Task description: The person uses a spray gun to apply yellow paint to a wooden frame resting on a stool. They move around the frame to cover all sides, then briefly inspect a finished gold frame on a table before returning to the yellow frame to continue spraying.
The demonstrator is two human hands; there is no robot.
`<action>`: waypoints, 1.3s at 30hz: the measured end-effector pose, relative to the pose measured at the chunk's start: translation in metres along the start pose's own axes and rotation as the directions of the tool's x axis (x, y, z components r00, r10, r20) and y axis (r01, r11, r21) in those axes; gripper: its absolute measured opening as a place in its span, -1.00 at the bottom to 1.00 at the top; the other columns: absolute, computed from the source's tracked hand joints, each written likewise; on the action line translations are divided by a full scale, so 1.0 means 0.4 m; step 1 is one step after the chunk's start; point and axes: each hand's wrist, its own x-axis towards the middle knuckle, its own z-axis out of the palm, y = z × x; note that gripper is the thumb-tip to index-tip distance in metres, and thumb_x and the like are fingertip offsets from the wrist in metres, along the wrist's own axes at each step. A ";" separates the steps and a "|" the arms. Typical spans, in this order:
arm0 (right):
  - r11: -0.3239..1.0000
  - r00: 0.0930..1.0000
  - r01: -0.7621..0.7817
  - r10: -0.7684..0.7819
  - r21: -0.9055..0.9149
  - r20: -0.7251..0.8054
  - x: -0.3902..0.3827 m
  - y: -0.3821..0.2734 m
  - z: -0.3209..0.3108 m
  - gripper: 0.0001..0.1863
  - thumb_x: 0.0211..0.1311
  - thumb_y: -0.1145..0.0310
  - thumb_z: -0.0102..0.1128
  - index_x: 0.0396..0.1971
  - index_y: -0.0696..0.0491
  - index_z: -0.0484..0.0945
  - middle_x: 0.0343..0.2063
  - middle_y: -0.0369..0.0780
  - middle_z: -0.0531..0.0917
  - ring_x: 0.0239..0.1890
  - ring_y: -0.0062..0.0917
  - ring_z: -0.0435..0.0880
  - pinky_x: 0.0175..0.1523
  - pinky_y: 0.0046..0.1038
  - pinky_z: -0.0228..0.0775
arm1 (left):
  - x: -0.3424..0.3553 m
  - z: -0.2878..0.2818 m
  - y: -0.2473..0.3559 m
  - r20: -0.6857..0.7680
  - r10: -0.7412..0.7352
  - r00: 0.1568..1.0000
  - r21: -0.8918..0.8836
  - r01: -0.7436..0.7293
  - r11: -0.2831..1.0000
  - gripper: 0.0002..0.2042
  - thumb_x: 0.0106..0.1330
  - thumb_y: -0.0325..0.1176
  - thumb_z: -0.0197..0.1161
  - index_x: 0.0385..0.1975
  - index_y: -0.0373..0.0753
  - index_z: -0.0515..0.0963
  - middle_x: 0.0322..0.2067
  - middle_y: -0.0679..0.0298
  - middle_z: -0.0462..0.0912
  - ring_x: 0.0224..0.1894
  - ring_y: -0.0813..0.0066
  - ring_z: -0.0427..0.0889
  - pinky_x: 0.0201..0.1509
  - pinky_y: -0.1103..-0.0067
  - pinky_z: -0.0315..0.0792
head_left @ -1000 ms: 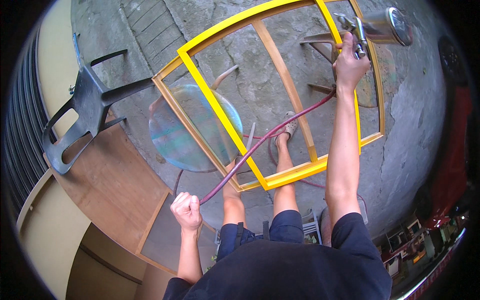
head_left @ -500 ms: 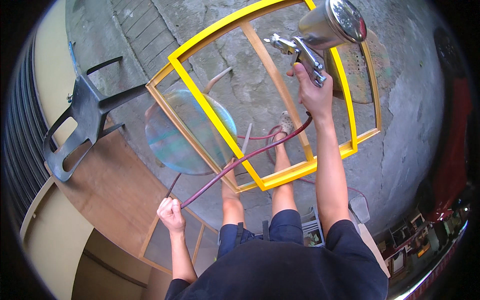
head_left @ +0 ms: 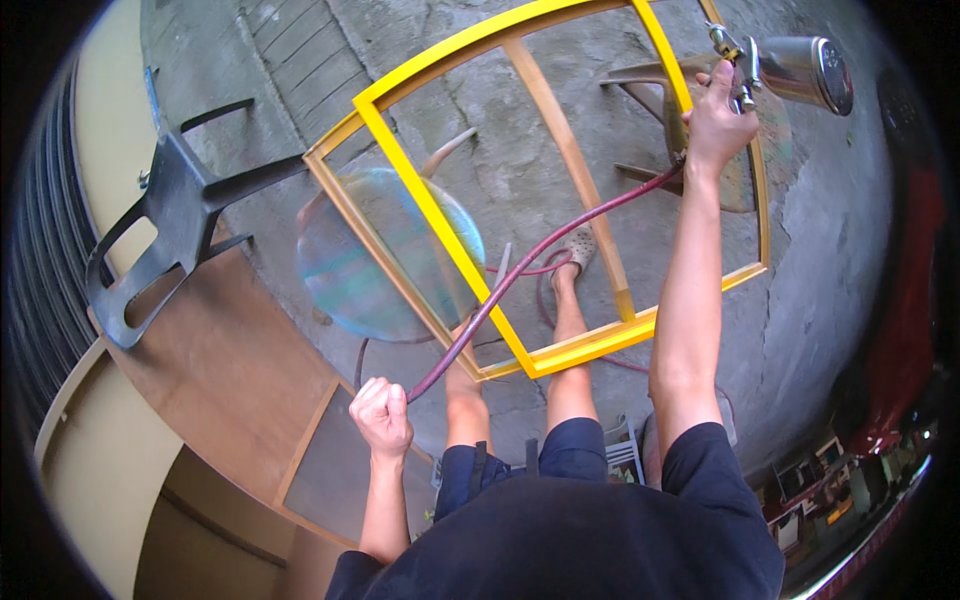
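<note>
My right hand (head_left: 722,130) is closed round the handle of a silver spray gun (head_left: 738,62), whose metal cup (head_left: 808,75) points to the right. It is over the right side of a wooden frame (head_left: 565,172), whose front face is bright yellow while its inner and lower parts show bare wood. A dark red hose (head_left: 545,245) runs from the gun's handle across the frame to my left hand (head_left: 383,415), which grips it in a fist. Under the frame stand two round stools, one paint-stained (head_left: 385,255) at left, the other (head_left: 715,150) at right, partly hidden by my arm.
A dark plastic chair (head_left: 180,215) lies tipped at the left, beside a brown board (head_left: 225,370). Below it is a wood-edged panel (head_left: 335,470). Rough grey concrete (head_left: 820,230) forms the ground. More hose loops near my right foot (head_left: 577,250). Assorted items sit at lower right.
My right hand has moved right with the spray gun, which has turned so its cup points right. My left hand has shifted slightly right, still gripping the hose.
</note>
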 end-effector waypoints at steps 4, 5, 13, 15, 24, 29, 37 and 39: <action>0.993 0.971 -0.112 0.114 -0.021 0.210 -0.097 -0.030 0.009 -0.59 0.42 0.05 0.27 -0.40 0.15 0.67 -0.61 -0.26 0.66 -0.82 -0.70 0.43 -0.74 -0.57 0.14 | -0.025 -0.061 -0.051 -0.055 -0.031 0.998 0.033 0.033 0.999 -0.61 0.34 -0.37 0.14 -0.76 -0.33 0.28 -0.75 0.16 0.19 -0.68 0.24 0.21 -0.53 0.38 0.06; 0.996 0.965 -0.093 0.087 0.010 0.247 -0.138 -0.035 0.021 -0.59 0.42 0.05 0.28 -0.40 0.14 0.67 -0.61 -0.27 0.65 -0.81 -0.71 0.42 -0.73 -0.58 0.15 | -0.033 -0.078 -0.068 -0.068 -0.032 0.997 0.037 0.034 0.999 -0.61 0.33 -0.38 0.13 -0.76 -0.33 0.27 -0.75 0.16 0.18 -0.67 0.25 0.21 -0.52 0.38 0.06; 0.973 0.824 -0.227 0.171 0.039 0.540 -0.443 -0.133 0.058 -0.66 0.38 0.14 0.35 -0.38 0.15 0.68 -0.64 -0.38 0.59 -0.61 -0.78 0.44 -0.50 -0.61 0.24 | -0.101 -0.238 -0.195 -0.222 -0.091 0.971 0.098 0.116 0.988 -0.61 0.32 -0.38 0.11 -0.75 -0.37 0.23 -0.74 0.17 0.13 -0.65 0.34 0.14 -0.51 0.39 -0.02; 0.978 0.819 -0.197 0.124 0.071 0.560 -0.493 -0.155 0.076 -0.71 0.35 0.20 0.38 -0.37 0.15 0.69 -0.68 -0.41 0.53 -0.59 -0.79 0.40 -0.49 -0.59 0.20 | -0.117 -0.260 -0.217 -0.248 -0.116 0.962 0.090 0.142 0.986 -0.61 0.32 -0.38 0.11 -0.75 -0.38 0.24 -0.74 0.18 0.14 -0.65 0.34 0.14 -0.51 0.39 -0.03; 0.996 0.737 -0.062 0.004 0.061 0.676 -0.614 -0.216 0.103 -0.76 0.28 0.27 0.41 -0.40 0.16 0.65 -0.69 -0.21 0.51 -0.65 -0.58 0.41 -0.50 -0.46 0.24 | -0.154 -0.307 -0.268 -0.289 -0.140 0.947 0.104 0.177 0.979 -0.61 0.36 -0.39 0.06 -0.70 -0.37 0.15 -0.70 0.23 0.06 -0.61 0.43 0.11 -0.48 0.39 -0.07; 0.990 0.664 -0.045 -0.068 0.131 0.745 -0.617 -0.230 0.109 -0.75 0.27 0.27 0.43 -0.40 0.17 0.66 -0.69 -0.22 0.55 -0.62 -0.64 0.46 -0.49 -0.49 0.28 | -0.153 -0.315 -0.269 -0.284 -0.161 0.945 0.110 0.199 0.974 -0.61 0.37 -0.37 0.07 -0.70 -0.36 0.16 -0.70 0.23 0.06 -0.61 0.42 0.12 -0.48 0.39 -0.05; 0.998 0.892 -0.044 0.063 -0.051 0.448 -0.510 -0.201 0.104 -0.70 0.37 0.21 0.35 -0.39 0.18 0.68 -0.69 -0.35 0.57 -0.64 -0.75 0.44 -0.53 -0.56 0.22 | -0.134 -0.275 -0.246 -0.224 -0.126 0.967 0.090 0.149 0.985 -0.63 0.29 -0.37 0.11 -0.74 -0.37 0.24 -0.73 0.17 0.12 -0.65 0.30 0.16 -0.51 0.39 0.00; 0.997 0.939 -0.012 0.036 -0.072 0.341 -0.487 -0.188 0.096 -0.66 0.41 0.18 0.31 -0.40 0.18 0.69 -0.65 -0.38 0.60 -0.69 -0.77 0.46 -0.56 -0.62 0.21 | -0.129 -0.267 -0.244 -0.210 -0.122 0.970 0.081 0.142 0.987 -0.63 0.28 -0.36 0.11 -0.73 -0.37 0.23 -0.73 0.16 0.12 -0.65 0.29 0.16 -0.51 0.40 0.00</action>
